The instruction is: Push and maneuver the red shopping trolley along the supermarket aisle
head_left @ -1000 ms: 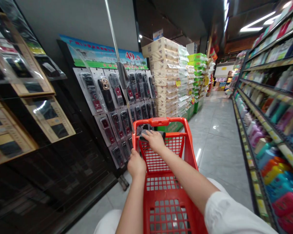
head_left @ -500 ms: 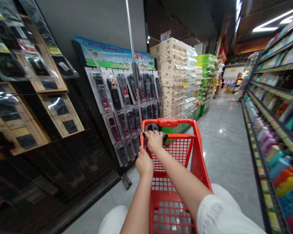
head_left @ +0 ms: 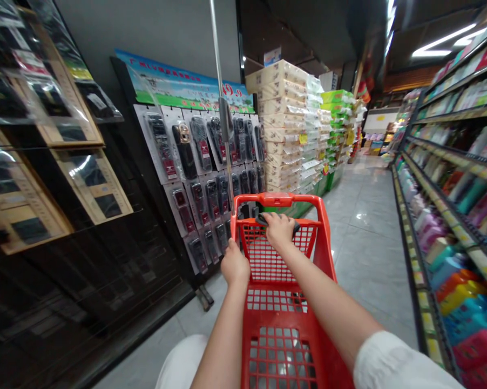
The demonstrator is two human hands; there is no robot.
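Note:
A red plastic shopping cart (head_left: 322, 254) with mesh walls stands in front of me in a shop aisle. My left hand (head_left: 234, 266) is closed round the cart's left rim. My right hand (head_left: 279, 229) reaches further in and is closed on a dark grey object (head_left: 263, 219) near the cart's far end; I cannot make out what the object is. A metal pole (head_left: 220, 81) rises from the cart's left side.
A display board of packaged dark items (head_left: 195, 156) stands at the left, with framed goods (head_left: 93, 183) on dark shelving nearer me. Stacked boxes (head_left: 284, 124) stand ahead left. Shelves of colourful bottles (head_left: 458, 216) line the right. Grey tiled floor (head_left: 365, 232) runs ahead.
My right hand has shifted a little to the right along the cart's far end with the grey object. The view swayed right, then slightly back left.

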